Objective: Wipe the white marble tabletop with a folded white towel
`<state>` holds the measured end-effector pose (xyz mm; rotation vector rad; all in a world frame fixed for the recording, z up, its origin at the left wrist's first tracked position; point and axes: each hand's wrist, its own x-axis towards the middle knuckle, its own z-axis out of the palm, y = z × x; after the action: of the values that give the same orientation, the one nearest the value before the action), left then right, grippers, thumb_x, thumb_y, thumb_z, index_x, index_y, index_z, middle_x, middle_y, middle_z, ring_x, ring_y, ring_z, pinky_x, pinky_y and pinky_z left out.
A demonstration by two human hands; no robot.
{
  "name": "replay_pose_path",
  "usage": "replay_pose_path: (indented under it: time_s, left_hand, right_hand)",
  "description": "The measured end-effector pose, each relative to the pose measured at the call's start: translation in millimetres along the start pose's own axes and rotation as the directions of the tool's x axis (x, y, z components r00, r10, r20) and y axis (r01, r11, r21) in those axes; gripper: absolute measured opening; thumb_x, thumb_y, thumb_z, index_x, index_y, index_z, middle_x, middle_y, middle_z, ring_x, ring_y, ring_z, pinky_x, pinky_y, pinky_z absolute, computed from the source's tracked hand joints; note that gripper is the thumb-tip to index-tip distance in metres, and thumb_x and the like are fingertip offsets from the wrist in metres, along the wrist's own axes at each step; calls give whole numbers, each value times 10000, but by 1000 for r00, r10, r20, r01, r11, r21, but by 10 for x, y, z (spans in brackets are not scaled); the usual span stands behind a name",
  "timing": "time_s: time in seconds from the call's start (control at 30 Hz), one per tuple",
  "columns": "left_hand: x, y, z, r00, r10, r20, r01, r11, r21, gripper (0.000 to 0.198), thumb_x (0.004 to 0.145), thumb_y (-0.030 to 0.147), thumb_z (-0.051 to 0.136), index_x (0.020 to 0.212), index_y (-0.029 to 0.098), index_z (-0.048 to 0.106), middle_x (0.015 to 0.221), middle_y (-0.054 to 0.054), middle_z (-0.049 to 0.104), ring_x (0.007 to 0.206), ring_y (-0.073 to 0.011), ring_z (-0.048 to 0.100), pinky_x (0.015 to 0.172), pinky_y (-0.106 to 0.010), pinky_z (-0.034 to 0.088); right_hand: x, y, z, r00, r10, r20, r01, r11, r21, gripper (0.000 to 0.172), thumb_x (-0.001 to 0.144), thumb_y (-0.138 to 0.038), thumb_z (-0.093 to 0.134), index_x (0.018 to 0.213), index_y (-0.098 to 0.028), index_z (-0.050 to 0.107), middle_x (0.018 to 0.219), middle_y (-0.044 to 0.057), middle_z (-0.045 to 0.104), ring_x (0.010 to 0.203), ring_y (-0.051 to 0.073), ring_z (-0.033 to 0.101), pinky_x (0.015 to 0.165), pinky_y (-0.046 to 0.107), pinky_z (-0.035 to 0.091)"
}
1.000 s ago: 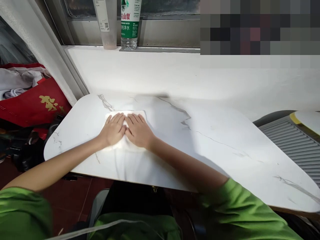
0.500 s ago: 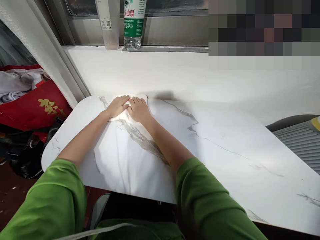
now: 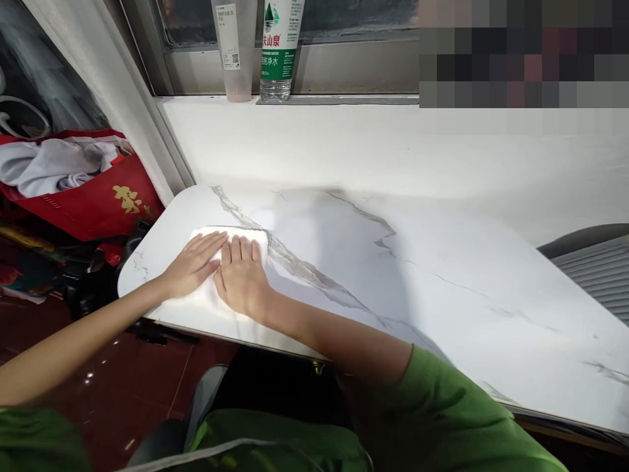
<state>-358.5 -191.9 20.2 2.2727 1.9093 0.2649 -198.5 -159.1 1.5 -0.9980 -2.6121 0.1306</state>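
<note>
Under both my hands lies a white cloth (image 3: 255, 237), spread flat on the white marble-patterned table (image 3: 314, 229) near its left end. My left hand (image 3: 194, 265) presses on the cloth's left part, its fingers stretched out and pointing up and to the right. Close beside it, my right hand (image 3: 242, 275) rests palm down on the cloth with straight fingers. The fingertips of the two hands nearly meet. Neither hand grips the cloth; part of it is hidden beneath the palms.
A clear plastic cup (image 3: 239, 78) and a green-labelled water bottle (image 3: 278, 65) stand on the window ledge behind the table. To the left is a red bag (image 3: 93, 203) holding pale fabric, by a curtain (image 3: 118, 98). A grey ribbed object (image 3: 597, 275) is at the right.
Both hands have slid the cloth from the table's back edge toward me and to the left, near the front edge. The view has shifted slightly left.
</note>
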Motion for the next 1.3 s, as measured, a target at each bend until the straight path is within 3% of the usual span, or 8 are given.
replay_pose_path:
  time_s: [0.13,0.23,0.33,0.47,0.63,0.8,1.07,1.3]
  left_hand:
    - [-309,14,-38,999,-48,-5,48,998,31,579,973,356,249,1526,212,347,1602,-27,335,1492,-199,279,1245,-440,174]
    - [-243,-34,-42,998,-67,-5,67,997,34,577,966,334,255,1519,205,360,1596,-31,348,1486,-205,291,1241,-449,183]
    - [45,-168,-38,996,-81,-36,82,996,29,577,967,341,248,1509,185,371,1591,-42,358,1485,-199,293,1239,-445,178]
    - [639,-427,-45,993,-87,-86,89,996,25,574,955,333,269,1475,144,419,1564,-76,405,1470,-182,323,1236,-395,195]
    - [1338,-752,-80,992,-36,-122,35,999,-11,573,931,317,301,1435,105,474,1525,-101,461,1432,-198,388,1221,-356,235]
    - [1641,-1032,-132,991,1,-135,-9,998,-55,560,914,314,326,1404,113,510,1503,-98,490,1404,-208,426,1203,-337,272]
    - [1404,-1377,-205,990,-97,-104,94,995,-33,597,926,356,317,1454,107,444,1560,-106,405,1459,-220,331,1234,-379,191]
    - [779,-1241,-217,991,-104,-85,105,994,3,606,952,399,291,1484,130,397,1589,-84,357,1478,-230,290,1239,-420,180]
  right_hand:
    - [-70,-196,-35,996,-81,33,80,997,7,640,940,-337,420,1418,88,428,1466,320,441,1379,430,403,1154,581,266]
    - [42,-149,-20,995,-89,48,89,996,-18,619,951,-347,398,1417,59,443,1459,298,464,1348,425,432,1131,582,282]
    - [301,29,27,997,-74,26,74,997,-15,571,969,-306,360,1417,37,446,1474,270,459,1348,388,426,1144,536,261]
    - [787,363,124,998,-62,-5,62,998,-10,504,970,-264,342,1375,-3,492,1426,229,517,1302,337,451,1113,472,289]
    - [1331,668,264,997,39,-64,-40,999,-15,474,958,-231,339,1348,-22,509,1336,219,578,1229,330,489,1065,454,310]
    - [1663,696,377,992,91,-91,-93,995,-21,487,964,-243,317,1355,-19,500,1301,226,583,1205,342,484,1041,470,305]
    - [1878,440,445,1000,15,-27,-15,1000,2,501,961,-249,332,1377,-13,479,1376,222,541,1265,342,446,1076,470,271]
    - [1463,84,343,998,-59,15,59,998,20,545,977,-279,346,1416,30,441,1501,255,428,1365,365,384,1133,522,238]
